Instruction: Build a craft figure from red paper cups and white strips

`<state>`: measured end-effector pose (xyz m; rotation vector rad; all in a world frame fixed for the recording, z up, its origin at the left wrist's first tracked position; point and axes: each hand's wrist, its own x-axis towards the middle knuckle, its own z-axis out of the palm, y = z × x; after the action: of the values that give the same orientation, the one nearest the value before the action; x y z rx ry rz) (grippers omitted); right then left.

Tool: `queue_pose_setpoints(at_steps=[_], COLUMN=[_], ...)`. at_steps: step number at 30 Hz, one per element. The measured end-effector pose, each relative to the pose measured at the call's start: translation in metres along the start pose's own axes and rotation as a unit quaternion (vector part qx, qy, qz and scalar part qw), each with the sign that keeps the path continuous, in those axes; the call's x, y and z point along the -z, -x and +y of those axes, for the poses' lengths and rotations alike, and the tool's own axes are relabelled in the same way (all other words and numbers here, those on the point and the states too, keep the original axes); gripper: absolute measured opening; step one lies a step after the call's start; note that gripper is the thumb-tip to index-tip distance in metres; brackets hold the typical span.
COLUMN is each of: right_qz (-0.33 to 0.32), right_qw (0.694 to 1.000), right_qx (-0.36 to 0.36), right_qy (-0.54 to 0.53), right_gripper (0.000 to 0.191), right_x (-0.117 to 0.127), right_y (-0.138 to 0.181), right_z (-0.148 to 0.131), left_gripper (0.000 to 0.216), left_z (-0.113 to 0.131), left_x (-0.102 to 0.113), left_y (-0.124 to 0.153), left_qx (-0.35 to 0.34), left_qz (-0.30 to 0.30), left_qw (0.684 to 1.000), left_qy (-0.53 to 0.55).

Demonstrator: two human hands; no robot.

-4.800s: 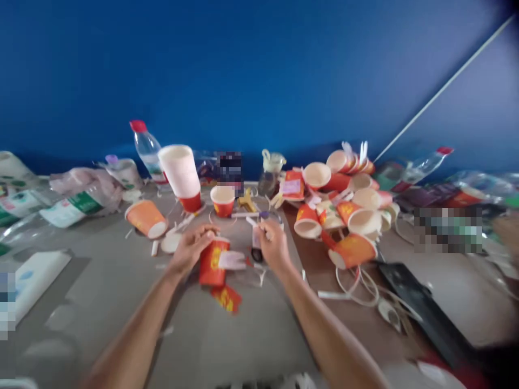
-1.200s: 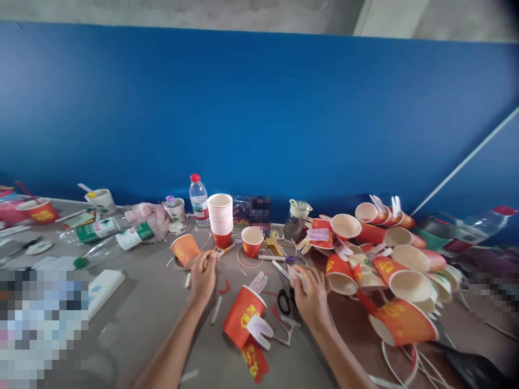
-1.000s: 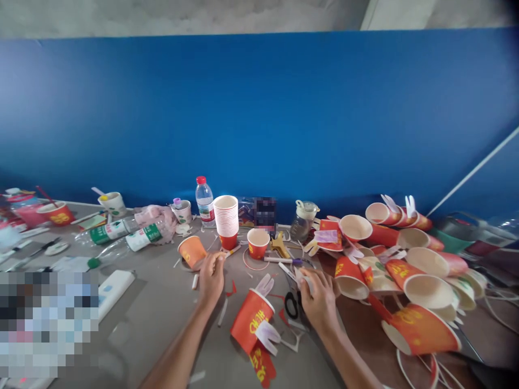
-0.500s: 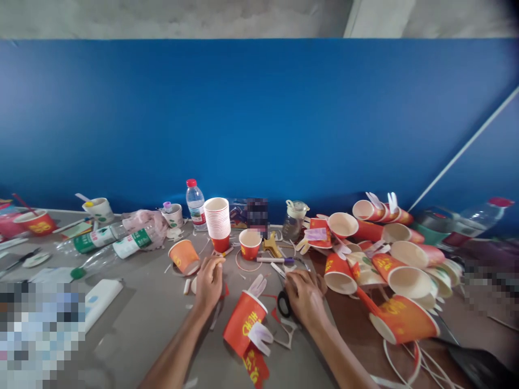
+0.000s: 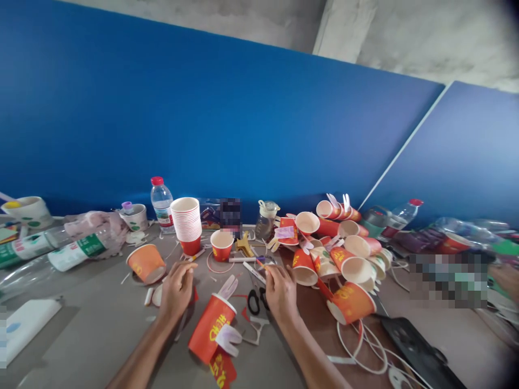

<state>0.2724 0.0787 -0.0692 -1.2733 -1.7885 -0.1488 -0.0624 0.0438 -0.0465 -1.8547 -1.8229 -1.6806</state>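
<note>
My left hand [image 5: 178, 286] hovers over the table with its fingers curled together; whatever they hold, if anything, is hidden. My right hand [image 5: 280, 289] pinches a thin orange strip [image 5: 261, 263], which sticks out from the fingertips toward the left. Black-handled scissors [image 5: 253, 301] lie just left of that hand. Between my forearms a red paper cup [image 5: 211, 327] rests on its side, with pale ear-shaped paper pieces [image 5: 229, 339] on it. A patterned red paper scrap [image 5: 224, 370] lies against its lower end. Behind my hands stands a small red cup [image 5: 221, 249].
A tall stack of paper cups [image 5: 186, 227] and a bottle [image 5: 162, 208] stand at the back. An orange cup [image 5: 146, 265] lies left of my left hand. Decorated cups [image 5: 348, 259] pile up on the right, near loose white cord [image 5: 343, 346]. Another person's hand [image 5: 506, 278] shows far right.
The view has swung to the right, shifting things leftward. My right hand has lifted away from the scissors, and a thin orange strip now shows at its fingertips. The red cup stays lying down.
</note>
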Motion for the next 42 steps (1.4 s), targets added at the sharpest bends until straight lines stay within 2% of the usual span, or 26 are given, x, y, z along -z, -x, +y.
queue_pose_setpoints(at_steps=[3,10,19,26,31,42], right_qz=[-0.003,-0.101,-0.069,-0.094,-0.139,-0.169], right_qw=[0.999,0.994,0.997,0.995,0.988,0.982], right_qx=[0.030,0.011,0.010,-0.040,-0.060,-0.077], right_qy=[-0.022,-0.034,-0.042,-0.021,-0.011,-0.025], right_gripper=[0.045,0.046,0.050,0.059,0.065,0.064], right_x=[0.005,0.012,0.009,0.004,0.003,0.010], right_y=[-0.002,-0.001,0.000,0.001,0.002,-0.005], right_z=[-0.006,-0.018,-0.018,-0.013,-0.016,-0.025], left_gripper=[0.032,0.038,0.041,0.038,0.033,0.040], left_z=[0.001,0.005,0.003,0.001,0.001,0.001], left_x=[0.001,0.002,0.002,0.002,0.001,0.002], left_y=[-0.001,-0.004,-0.003,-0.003,-0.002,-0.003], left_qx=[-0.001,-0.002,-0.004,0.002,0.006,0.016], left_qz=[-0.007,-0.007,-0.019,-0.038,-0.053,-0.057], left_qw=[1.000,1.000,1.000,0.999,0.999,0.998], left_qy=[0.000,0.006,0.015,0.005,-0.004,-0.007])
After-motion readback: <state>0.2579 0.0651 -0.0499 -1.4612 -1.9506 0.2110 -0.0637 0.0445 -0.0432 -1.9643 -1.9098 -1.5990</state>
